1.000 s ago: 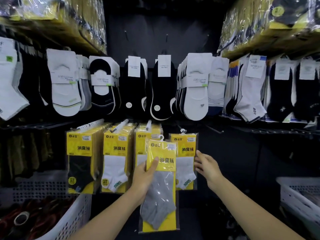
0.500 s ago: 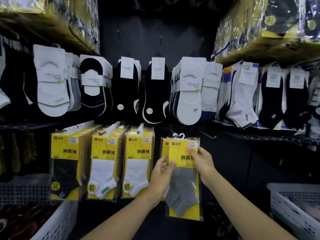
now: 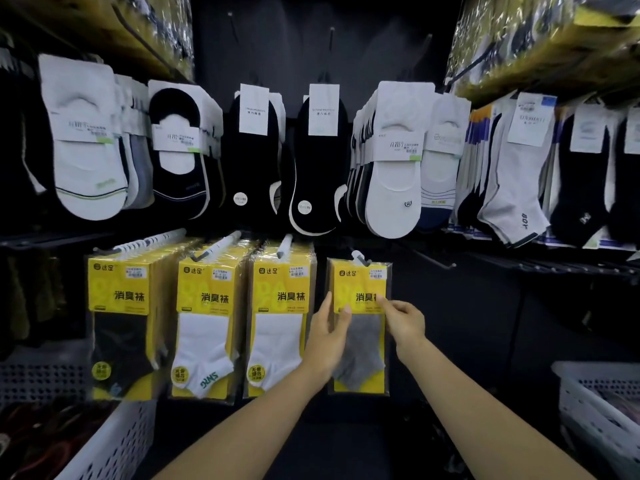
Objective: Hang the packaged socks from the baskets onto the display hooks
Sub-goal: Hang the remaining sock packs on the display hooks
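Hanging step: grey sock pack (image 3: 360, 344) on display hook (image 3: 358, 257); my left hand (image 3: 327, 339) grips its edge, right hand (image 3: 404, 322) pinches other. Next: release, reach basket (image 3: 117, 441).

The black-sock pack (image 3: 119, 296), the two white-sock packs (image 3: 207, 297) and the grey-sock pack (image 3: 360, 296) each show the brand "达足" at top left and "消臭袜" in large black characters. Green "SNRG" runs along one packed white sock (image 3: 207, 379). A pale hanging ankle sock (image 3: 524, 220) reads "BOY". Smaller labels are too blurred to read.
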